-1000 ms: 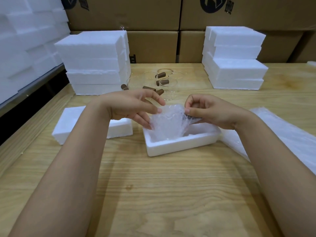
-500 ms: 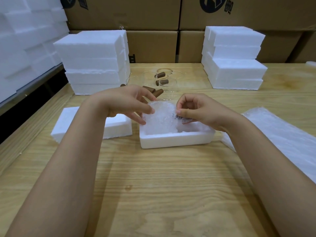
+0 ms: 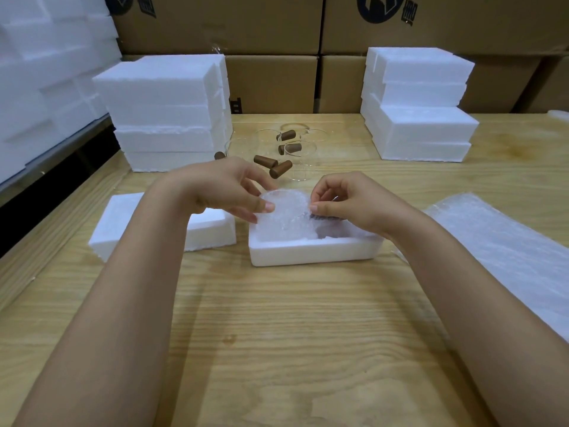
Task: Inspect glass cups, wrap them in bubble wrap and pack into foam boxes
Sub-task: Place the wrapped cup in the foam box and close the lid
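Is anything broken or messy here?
Just small things: the foam slab left of the open foam box has a ragged, crumbly bottom edge, and the blocks of the right foam stack sit out of line.

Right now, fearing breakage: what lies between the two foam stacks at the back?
In the head view, clear glass cups with brown handles sit on the table there.

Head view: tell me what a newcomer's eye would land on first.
First come the hands at the centre: the left hand and right hand pinch a bubble-wrapped cup standing in the open foam box on the wooden table. Next come the left foam stack and right foam stack at the back, with bare glass cups with brown handles between them.
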A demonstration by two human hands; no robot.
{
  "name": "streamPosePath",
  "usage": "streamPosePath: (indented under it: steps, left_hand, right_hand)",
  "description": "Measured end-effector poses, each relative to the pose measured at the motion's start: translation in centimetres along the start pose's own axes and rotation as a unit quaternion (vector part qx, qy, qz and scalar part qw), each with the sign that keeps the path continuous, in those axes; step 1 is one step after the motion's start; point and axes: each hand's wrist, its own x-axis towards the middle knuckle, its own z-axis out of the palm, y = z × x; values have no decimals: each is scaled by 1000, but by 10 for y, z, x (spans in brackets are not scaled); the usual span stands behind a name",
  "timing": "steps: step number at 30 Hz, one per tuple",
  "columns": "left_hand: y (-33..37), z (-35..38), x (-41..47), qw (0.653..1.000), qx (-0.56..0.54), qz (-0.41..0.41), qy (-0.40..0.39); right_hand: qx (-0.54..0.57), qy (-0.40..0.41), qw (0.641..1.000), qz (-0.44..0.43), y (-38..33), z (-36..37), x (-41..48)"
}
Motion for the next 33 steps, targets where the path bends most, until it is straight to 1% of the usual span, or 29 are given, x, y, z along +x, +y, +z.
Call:
streamPosePath:
  steps: [3,5,6,8,9,10,11,13,14,15,16,19,23,25,27,29,31,33]
  left_hand:
    - [2,1,-3,1000,4,-5,-5]
    - [5,-1,-7,998,55,-8,7]
    - [5,-4,-10,996,78,-9,33]
    - [0,-17,-17,987,82,-20,136]
    - [-7,-26,-20,978,91,-35,187]
    - [-15,-35,-24,968,120,-64,213]
    - [-25,-43,-28,960,163,-109,201]
    - [-39,-50,-38,947,235,-194,100]
    - [-44,-50,-42,941,254,-217,52]
    - [-46,-50,-43,938,263,-225,23]
    - [-48,-49,-43,937,267,-226,12]
    - [-51,-42,-36,934,277,-225,18]
    - [-55,-44,-35,935,285,-198,74]
    - [-50,-52,-41,928,297,-184,126]
    - [-41,-56,-44,901,354,-143,206]
    - [-29,-51,-41,879,384,-93,268]
    - [-17,-42,-38,865,384,-67,315]
    - [-5,-32,-33,850,368,-12,378]
  right_hand:
    - [-4,-4,1000,5,-3,-1,-1]
    - [-16,-10,1000,13,-5,-4,-3]
    - [-22,-11,1000,15,-6,-6,-4]
    - [-29,5,999,18,-10,-10,-5]
    - [-28,27,999,17,-12,-11,-6]
    - [-24,58,998,12,-13,-13,-5]
    - [-18,93,995,7,-13,-14,-5]
    - [0,137,991,-2,-14,-15,-3]
    - [14,140,990,-3,-15,-15,-2]
    - [27,135,990,-3,-16,-15,-3]
    - [36,130,991,-3,-16,-15,-3]
    - [41,124,991,-9,-17,-14,-3]
    - [45,119,992,-22,-19,-11,-4]
    - [58,133,989,-37,-21,-9,-3]
    - [87,159,982,-60,-23,-7,-3]
    - [114,180,974,-73,-26,-3,-3]
    - [145,178,971,-66,-29,1,-3]
    - [187,152,970,-35,-32,4,-4]
